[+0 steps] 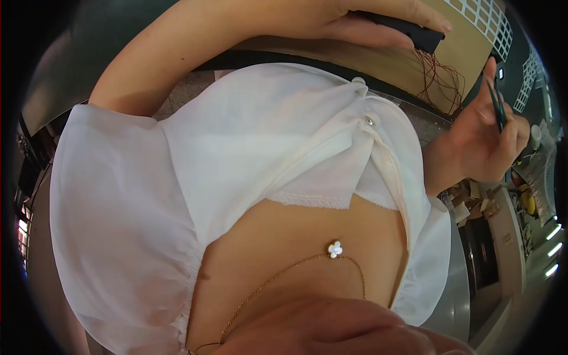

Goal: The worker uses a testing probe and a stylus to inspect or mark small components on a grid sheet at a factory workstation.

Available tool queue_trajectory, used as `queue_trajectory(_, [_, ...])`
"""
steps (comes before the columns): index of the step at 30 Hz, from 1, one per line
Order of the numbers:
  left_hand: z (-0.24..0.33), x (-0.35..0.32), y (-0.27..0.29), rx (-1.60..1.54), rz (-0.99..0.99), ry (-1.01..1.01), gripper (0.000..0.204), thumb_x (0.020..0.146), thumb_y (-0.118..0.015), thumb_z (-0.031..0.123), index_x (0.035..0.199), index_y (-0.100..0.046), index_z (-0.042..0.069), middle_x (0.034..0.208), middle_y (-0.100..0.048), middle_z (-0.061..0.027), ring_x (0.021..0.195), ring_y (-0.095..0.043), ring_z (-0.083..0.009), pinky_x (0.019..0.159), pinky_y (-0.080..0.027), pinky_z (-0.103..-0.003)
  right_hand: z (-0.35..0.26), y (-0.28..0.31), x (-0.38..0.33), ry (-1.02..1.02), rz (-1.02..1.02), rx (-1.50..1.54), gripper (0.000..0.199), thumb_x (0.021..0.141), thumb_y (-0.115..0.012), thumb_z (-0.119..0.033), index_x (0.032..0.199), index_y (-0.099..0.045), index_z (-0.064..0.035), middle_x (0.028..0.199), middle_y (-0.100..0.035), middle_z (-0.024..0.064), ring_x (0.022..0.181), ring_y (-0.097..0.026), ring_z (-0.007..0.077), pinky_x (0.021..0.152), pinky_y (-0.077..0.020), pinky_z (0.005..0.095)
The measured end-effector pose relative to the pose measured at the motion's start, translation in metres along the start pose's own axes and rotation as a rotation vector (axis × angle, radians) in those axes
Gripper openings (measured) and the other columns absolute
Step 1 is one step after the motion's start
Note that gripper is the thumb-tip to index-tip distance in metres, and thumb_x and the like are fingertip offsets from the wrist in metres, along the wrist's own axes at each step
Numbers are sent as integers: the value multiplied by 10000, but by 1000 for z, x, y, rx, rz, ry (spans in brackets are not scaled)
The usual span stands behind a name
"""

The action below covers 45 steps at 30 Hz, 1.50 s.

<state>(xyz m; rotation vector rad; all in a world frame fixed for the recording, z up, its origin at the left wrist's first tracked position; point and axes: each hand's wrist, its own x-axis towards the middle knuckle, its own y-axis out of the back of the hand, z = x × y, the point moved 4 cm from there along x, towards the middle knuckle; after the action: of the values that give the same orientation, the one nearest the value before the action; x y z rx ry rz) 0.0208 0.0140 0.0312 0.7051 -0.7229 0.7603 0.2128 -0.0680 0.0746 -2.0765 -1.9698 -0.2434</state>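
Note:
My left hand [378, 26] lies at the top of the head view, its fingers wrapped along a black elongated housing [427, 40]. Thin reddish-brown wires [441, 80] trail in a loose tangle from the housing's end, over a tan board [466, 50]. Off to the right, my right hand [482, 142] is raised and closed around dark tweezers [499, 106], which point up toward the board's edge. The tweezers are apart from the wires. Part of the housing is hidden beneath my left fingers.
A white lattice sheet [488, 22] lies at the board's far right, with another white lattice piece [526, 83] on the dark green surface [513, 68]. A whitish round item [535, 136] sits beyond my right hand. Cardboard boxes [473, 192] appear lower right.

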Motion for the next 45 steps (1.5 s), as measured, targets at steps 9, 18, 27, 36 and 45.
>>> queue_trajectory(9, [0, 1, -8, -42, -65, 12, 374, 748, -597, 250, 1084, -529, 99, 784, -559, -73, 586, -533, -169, 475, -422, -244, 5, 10, -4, 33, 90, 73, 115, 827, -379, -81, 840, -484, -36, 615, -558, 159, 606, -571, 226, 879, -351, 522])
queue_trajectory(18, [6, 2, -6, 240, -183, 311, 338, 701, -647, 250, 924, -524, 28, 762, -573, -82, 616, -563, -193, 512, -446, -255, 17, -17, -7, 10, 240, -99, 171, 828, -500, -92, 957, -486, 18, 733, -586, 151, 663, -584, 234, 706, -476, 317])
queue_trajectory(27, [9, -2, -2, 209, -135, 222, 312, 676, -672, 222, 881, -527, 37, 694, -573, -67, 570, -555, -197, 525, -447, -250, 18, -48, -8, 160, 121, -386, 337, 903, -347, -314, 1071, -409, -29, 793, -620, 159, 828, -593, 236, 929, -341, 435])
queue_trajectory(36, [9, 2, 18, 221, -204, 276, 320, 665, -684, 220, 879, -536, 33, 699, -578, -71, 567, -554, -193, 527, -447, -243, 6, -65, 9, 440, -201, -762, 305, 900, -351, -290, 1048, -429, -35, 800, -629, 129, 861, -578, 240, 951, -308, 440])
queue_trajectory(45, [6, -1, 19, 193, -217, 348, 336, 681, -671, 227, 915, -551, 19, 744, -593, -81, 599, -569, -206, 557, -458, -239, 16, -69, 18, 360, -162, -726, 282, 754, -592, -181, 978, -509, -32, 997, -582, 140, 909, -552, 243, 943, -318, 394])
